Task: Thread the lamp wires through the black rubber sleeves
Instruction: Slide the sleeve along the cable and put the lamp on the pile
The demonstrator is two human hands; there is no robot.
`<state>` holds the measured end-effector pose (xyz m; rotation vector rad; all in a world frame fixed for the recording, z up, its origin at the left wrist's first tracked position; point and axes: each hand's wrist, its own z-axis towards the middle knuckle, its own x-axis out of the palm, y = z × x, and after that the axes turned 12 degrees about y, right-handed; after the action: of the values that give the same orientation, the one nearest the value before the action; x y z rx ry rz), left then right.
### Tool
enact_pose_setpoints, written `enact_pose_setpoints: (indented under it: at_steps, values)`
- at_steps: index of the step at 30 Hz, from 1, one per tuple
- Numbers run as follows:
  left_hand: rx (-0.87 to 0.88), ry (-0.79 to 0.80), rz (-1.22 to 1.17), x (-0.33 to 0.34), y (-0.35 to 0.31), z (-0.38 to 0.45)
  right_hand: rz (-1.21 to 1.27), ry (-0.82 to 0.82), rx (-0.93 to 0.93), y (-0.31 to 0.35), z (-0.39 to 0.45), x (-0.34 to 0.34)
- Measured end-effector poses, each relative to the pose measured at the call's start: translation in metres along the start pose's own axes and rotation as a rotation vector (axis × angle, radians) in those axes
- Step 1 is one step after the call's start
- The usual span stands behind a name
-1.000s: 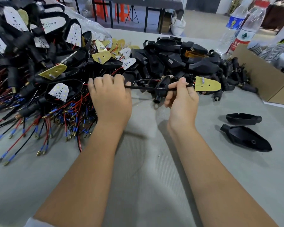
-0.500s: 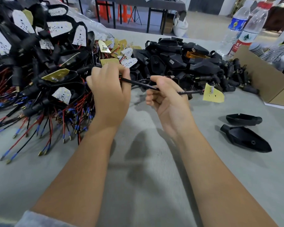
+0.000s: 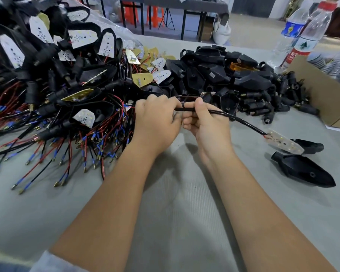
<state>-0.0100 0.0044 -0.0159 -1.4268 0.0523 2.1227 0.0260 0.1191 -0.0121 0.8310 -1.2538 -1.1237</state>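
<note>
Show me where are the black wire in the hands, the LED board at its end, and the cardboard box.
black wire [image 3: 243, 121], head view, on its sheathed middle stretch.
LED board [image 3: 284, 143], head view, on its white face.
cardboard box [image 3: 322, 95], head view, on its side wall.

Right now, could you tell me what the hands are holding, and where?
Both hands pinch one black lamp wire near its free end; its LED board hangs loose.

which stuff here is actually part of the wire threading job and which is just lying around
In use: black wire with its LED board, held by left hand and right hand; pile of rubber sleeves.

Lying about: water bottles, cardboard box, loose black housing.
</note>
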Motion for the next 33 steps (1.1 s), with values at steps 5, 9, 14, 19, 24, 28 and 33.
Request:
enact_pose_setpoints:
  at_steps: [5,9,14,19,24,28,33]
  values:
    - [-0.171,-0.17,-0.023,-0.005,0.009,-0.003,0.035,-0.134,-0.039,-0.001,0.003,0.0]
    - [-0.149,-0.183,-0.062,-0.008,0.007,-0.003,0.055,-0.251,-0.035,-0.002,0.005,-0.005]
    - [-0.203,-0.523,-0.758,-0.027,0.013,0.001,0.035,-0.234,-0.056,-0.002,0.004,-0.005]
    - [-0.393,-0.891,-1.137,-0.036,0.023,0.004,-0.118,0.141,0.085,-0.01,-0.005,0.012]
    - [-0.278,-0.719,-0.922,-0.032,0.024,0.003,-0.087,-0.323,-0.094,0.006,0.0,-0.002]
    - [0.009,-0.345,-0.332,-0.019,0.009,0.002,0.031,-0.694,-0.1,0.018,0.002,-0.029]
    - [0.078,0.193,0.089,0.012,-0.026,0.001,0.303,-0.665,-0.083,0.024,0.007,-0.048]
